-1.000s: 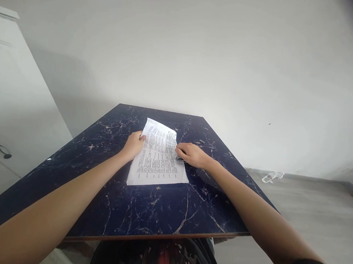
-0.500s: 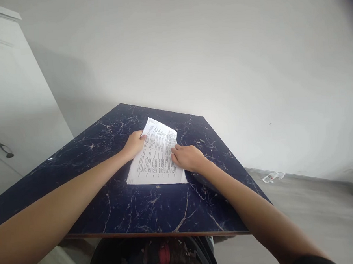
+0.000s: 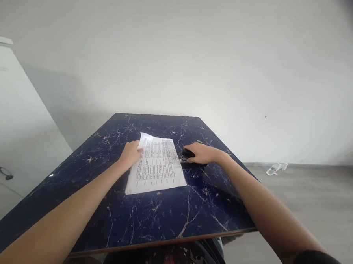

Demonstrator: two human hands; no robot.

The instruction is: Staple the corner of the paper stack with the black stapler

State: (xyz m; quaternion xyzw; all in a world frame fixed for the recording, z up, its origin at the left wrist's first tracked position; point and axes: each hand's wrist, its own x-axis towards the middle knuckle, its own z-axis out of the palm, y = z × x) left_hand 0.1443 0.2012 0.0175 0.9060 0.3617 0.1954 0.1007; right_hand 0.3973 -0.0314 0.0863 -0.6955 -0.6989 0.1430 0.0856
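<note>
Quick count, nothing else: 1 table, dark marble look. 1 printed sheet on top, can't tell if more lie under it. 1 black tool, prob. a stapler. 2 hands, i.e. left hand + right hand. 1 white cabinet w/ 1 dark handle. 1 plastic bottle on the floor.

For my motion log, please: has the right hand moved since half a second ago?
Yes. The right hand slid rightward off the printed sheet onto a black object beside it on the table.
</note>
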